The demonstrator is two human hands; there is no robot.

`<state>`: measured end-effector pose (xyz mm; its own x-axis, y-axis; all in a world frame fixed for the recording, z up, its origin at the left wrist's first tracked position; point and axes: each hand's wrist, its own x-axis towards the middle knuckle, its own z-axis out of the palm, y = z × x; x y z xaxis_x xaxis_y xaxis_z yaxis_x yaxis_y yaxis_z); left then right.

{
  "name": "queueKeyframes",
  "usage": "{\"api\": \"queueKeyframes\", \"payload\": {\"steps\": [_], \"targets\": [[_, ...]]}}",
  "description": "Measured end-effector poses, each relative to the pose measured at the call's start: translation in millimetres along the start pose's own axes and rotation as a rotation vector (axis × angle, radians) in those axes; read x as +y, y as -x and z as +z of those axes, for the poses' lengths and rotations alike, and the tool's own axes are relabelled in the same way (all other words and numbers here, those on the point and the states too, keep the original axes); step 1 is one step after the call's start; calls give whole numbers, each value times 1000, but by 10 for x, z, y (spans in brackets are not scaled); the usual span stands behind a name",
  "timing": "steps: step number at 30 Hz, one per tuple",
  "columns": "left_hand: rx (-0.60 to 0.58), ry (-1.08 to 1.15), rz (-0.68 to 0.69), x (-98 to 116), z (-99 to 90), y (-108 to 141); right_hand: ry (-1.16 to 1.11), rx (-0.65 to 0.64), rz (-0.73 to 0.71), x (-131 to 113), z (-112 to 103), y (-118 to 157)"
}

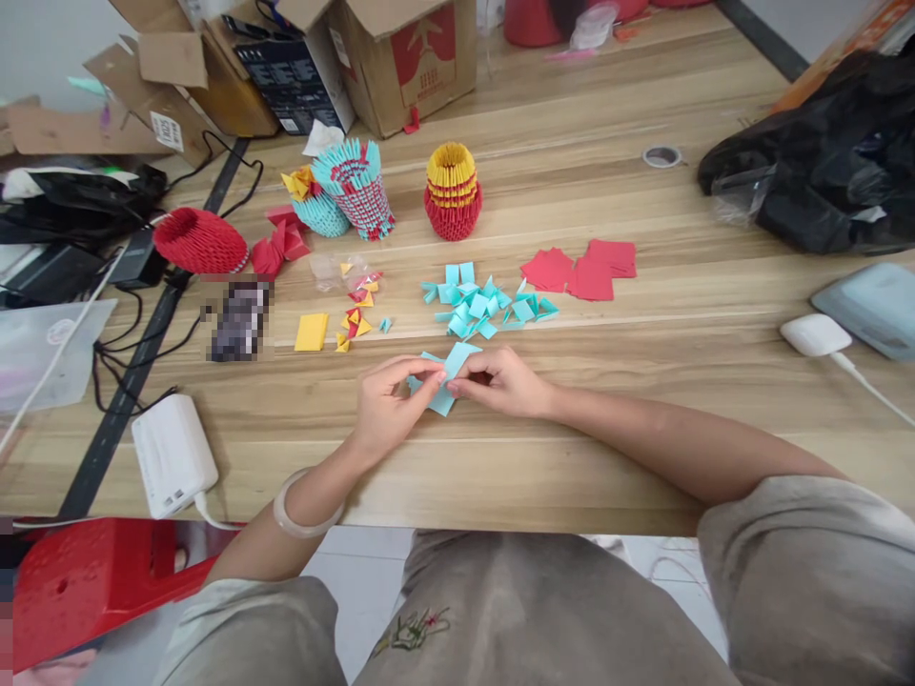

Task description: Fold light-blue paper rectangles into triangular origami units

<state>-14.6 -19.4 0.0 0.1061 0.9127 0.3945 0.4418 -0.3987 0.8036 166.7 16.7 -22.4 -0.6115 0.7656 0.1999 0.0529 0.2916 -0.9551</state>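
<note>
Between my two hands is a folded light-blue paper strip (462,357), held above the table near its front edge. My left hand (392,400) pinches it from the left with thumb and forefinger. From the right, my right hand (504,381) grips its other side, fingers curled. More light-blue paper (441,400) lies just below the fingertips, partly hidden by my hands. Beyond them is a heap of folded light-blue paper pieces (477,305). Red paper sheets (593,272) lie to its right, and a stack of yellow paper (312,332) to its left, beside small yellow and red folded pieces (355,322).
Behind stand a red-and-yellow paper vase (454,195) and a blue-and-red one (361,195). A red paper vase (200,240) lies at left. Cardboard boxes (407,71) line the back. A white power bank (173,457), tape roll (661,155) and black bag (822,152) sit around.
</note>
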Motion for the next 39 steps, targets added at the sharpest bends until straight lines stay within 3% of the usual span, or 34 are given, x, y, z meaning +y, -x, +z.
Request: {"api": "queueKeyframes", "payload": {"steps": [7, 13, 18, 22, 30, 33, 37, 39], "targets": [[-57, 118, -57, 11, 6, -19, 11, 81, -64, 15, 3, 22], [-106, -120, -54, 2, -50, -17, 37, 219, -39, 23, 3, 20], [-83, -218, -32, 20, -66, -31, 22, 253, 10, 31, 19, 13], [-138, -254, -15, 21, -43, -50, -13, 253, 22, 50, 32, 22], [-111, -282, 52, 56, -49, -69, 47, 131, -291, -4, -16, 30], [-116, -266, 99, 52, -51, -71, -18, 126, -222, 18, -6, 19], [-130, -245, 217, 39, -44, -79, -309, 119, -2, 73, 30, -7], [-122, -250, 219, 35, -44, -83, -388, 102, 42, 83, 36, -19]]}}
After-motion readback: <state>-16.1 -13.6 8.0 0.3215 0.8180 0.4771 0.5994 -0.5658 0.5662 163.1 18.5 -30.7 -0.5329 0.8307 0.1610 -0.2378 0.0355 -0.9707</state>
